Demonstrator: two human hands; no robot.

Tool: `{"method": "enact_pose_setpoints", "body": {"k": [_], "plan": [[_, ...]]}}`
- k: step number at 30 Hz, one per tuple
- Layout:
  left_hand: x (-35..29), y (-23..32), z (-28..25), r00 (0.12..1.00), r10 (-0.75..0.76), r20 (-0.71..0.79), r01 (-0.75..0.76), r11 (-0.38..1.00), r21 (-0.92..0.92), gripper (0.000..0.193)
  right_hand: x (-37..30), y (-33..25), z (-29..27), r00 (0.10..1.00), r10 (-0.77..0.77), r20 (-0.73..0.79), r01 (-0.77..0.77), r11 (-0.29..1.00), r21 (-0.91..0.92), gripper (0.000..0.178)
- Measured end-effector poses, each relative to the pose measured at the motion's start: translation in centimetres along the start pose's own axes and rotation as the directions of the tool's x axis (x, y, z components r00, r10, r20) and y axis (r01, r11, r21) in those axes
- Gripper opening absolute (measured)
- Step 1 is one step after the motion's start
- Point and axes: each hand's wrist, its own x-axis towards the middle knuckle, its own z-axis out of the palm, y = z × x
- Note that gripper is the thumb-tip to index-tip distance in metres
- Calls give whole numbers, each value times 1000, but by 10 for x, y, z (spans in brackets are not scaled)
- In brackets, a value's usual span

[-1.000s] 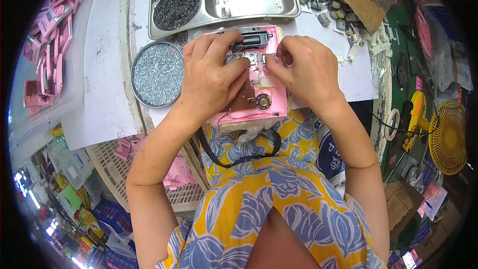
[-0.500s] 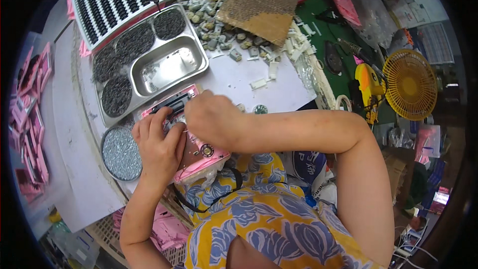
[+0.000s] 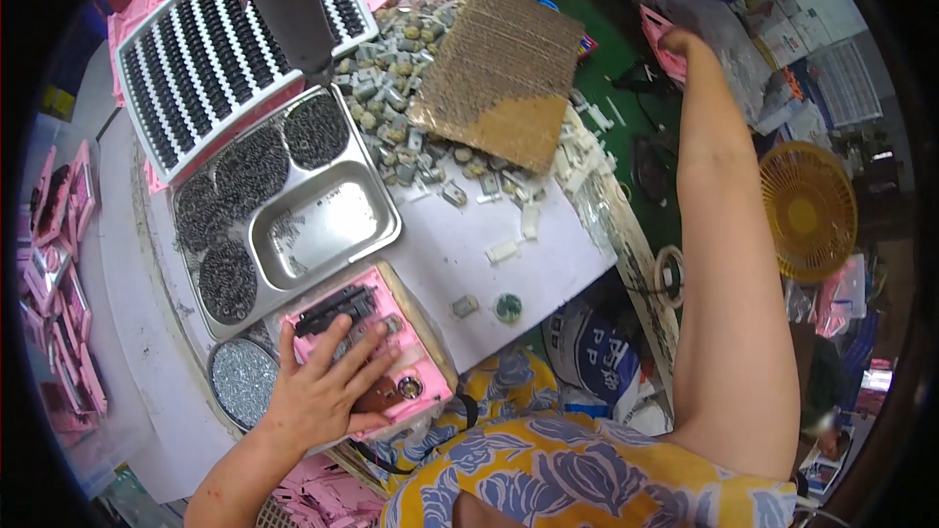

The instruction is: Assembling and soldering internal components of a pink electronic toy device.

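My left hand (image 3: 328, 381) lies with spread fingers over an opened pink plastic housing (image 3: 416, 332). Inside the housing are a black plastic mechanism (image 3: 337, 311), a brown board and a round metal-rimmed part (image 3: 410, 387); the hand hides some of the interior. At the far right, my right arm is stretched out, and my right hand (image 3: 675, 40) has its fingers curled at the edge of a pink plastic panel (image 3: 657, 31). Its fingertips are small and partly hidden there.
A steel compartment tray (image 3: 386, 225) holds dark small parts; beside it are a round dish of silvery screws (image 3: 243, 381) and a rack of black parts (image 3: 156, 88). A dark power screwdriver (image 3: 279, 5) hangs above. Cardboard (image 3: 504, 68) covers grey motor-like pieces. A yellow fan (image 3: 807, 210) stands right.
My right hand has left the housing and reached far right to the pink panel. My left hand's fingers have spread over the housing. The view has shifted, with the table lower in the picture.
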Motion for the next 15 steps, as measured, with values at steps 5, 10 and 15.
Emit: {"method": "enact_pose_setpoints", "body": {"k": [5, 10, 15], "plan": [[-8, -12, -8, 979, -64, 193, 115, 958, -262, 86, -14, 20, 43, 999, -45, -10, 46, 998, 46, 36], [-7, -18, 2, 998, -7, 57, 15, 989, -147, 76, -49, 21, 26, 991, -98, -88, 115, 969, 218, 38], [-11, -14, 8, 998, -63, 5, 63, 978, -198, 79, -85, -14, -35, 967, -141, -213, 230, 844, 485, 39]]}}
